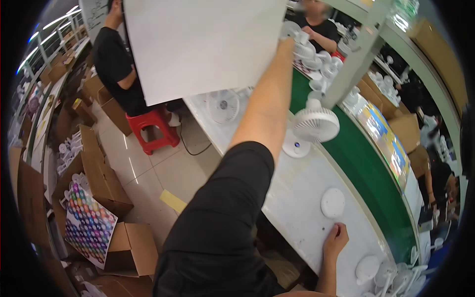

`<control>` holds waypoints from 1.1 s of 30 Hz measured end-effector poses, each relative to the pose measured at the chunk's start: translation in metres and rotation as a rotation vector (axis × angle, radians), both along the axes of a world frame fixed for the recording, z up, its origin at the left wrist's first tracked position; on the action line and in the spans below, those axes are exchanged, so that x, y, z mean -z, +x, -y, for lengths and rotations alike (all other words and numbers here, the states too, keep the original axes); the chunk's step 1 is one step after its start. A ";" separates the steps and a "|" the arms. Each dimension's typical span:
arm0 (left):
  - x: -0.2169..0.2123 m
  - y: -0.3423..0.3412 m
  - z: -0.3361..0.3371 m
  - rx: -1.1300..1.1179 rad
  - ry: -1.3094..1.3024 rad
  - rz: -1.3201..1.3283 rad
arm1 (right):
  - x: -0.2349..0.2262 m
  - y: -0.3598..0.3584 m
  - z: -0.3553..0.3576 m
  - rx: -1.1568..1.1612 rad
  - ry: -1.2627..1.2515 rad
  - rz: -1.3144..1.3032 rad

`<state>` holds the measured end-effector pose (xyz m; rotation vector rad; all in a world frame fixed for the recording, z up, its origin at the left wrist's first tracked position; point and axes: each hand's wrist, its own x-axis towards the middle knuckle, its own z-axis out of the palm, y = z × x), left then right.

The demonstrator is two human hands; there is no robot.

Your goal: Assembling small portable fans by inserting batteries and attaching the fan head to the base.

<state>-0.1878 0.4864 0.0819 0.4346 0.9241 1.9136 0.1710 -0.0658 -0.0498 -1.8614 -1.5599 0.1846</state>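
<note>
My left arm stretches far across the bench. The left hand (285,45) is at a white fan part (292,30) at the far end, and its fingers are hidden. Low on the right, my right hand (336,239) rests over the white bench (297,213) with its fingers curled together; whatever they may hold is too small to see. Just left of its fingertips lies a tiny dark piece (323,228). A round white disc (333,203) lies beyond that hand, and another white disc (367,269) is nearer. A white desk fan (315,124) stands beside my left forearm.
A green conveyor belt (366,175) runs along the bench's right side. A large white board (208,44) blocks the upper middle. Cartons (138,247) and a red stool (151,129) stand on the left floor. Co-workers sit at the far left and far right.
</note>
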 end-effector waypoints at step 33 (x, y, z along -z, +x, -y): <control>0.095 -0.007 0.015 -0.011 -0.326 -0.847 | 0.007 -0.006 -0.004 0.059 -0.042 -0.010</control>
